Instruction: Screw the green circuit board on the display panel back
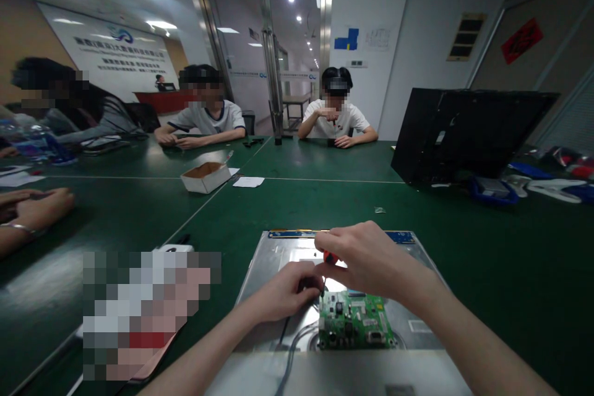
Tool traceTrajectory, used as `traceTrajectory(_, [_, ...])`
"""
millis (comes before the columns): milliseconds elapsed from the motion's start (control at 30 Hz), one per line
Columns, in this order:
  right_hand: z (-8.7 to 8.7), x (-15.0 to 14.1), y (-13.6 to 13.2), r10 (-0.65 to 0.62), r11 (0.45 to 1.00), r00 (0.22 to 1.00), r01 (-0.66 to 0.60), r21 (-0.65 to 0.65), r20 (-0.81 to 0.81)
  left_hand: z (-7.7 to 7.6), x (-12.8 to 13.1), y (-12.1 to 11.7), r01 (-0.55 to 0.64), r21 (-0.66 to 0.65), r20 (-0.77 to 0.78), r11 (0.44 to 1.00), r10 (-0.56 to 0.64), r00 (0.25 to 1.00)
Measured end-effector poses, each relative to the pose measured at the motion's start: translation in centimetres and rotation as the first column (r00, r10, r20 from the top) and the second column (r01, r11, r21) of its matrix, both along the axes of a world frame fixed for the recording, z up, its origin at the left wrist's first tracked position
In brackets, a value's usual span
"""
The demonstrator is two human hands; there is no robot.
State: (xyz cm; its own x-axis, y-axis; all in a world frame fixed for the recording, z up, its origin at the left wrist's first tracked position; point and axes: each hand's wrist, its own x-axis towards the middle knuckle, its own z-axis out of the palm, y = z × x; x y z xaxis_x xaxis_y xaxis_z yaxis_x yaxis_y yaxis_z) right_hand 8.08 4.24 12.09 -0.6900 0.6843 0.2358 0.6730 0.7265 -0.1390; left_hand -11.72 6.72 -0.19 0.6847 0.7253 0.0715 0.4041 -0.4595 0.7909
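Note:
A silver metal panel (278, 266) lies flat on the green table in front of me, with a green circuit board (355, 322) mounted on its near part. My right hand (366, 260) is closed round a red-handled screwdriver (330, 257), held upright with its tip at the board's far left corner. My left hand (288, 291) is curled beside the shaft, fingers pinched near the tip; what they hold is hidden. Grey cables (290, 346) run from the board toward me.
A black monitor (464, 133) stands at the right. A small open cardboard box (205, 176) and a paper slip (249, 182) sit mid-table. Three people sit at the far side and left; another person's hands (32, 207) rest at the left edge.

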Motion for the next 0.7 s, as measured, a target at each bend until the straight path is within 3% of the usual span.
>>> traceTrajectory(200, [0.16,0.23,-0.46,0.054,0.998,0.998,-0.055,-0.034,-0.022,-0.55,-0.06,0.26,0.012,-0.039,-0.012,0.999,-0.012,1.000])
traceTrajectory(533, [0.28,0.01,-0.16,-0.001,1.000,1.000,0.002,-0.027,0.010,-0.15,-0.06,0.18,0.027,-0.014,0.015,1.000,-0.027,1.000])
traceTrajectory(700, [0.26,0.46,-0.36,0.055,0.998,0.998,-0.055,-0.039,-0.015,-0.59,-0.10,0.21,0.017,-0.025,0.004,1.000,-0.017,1.000])
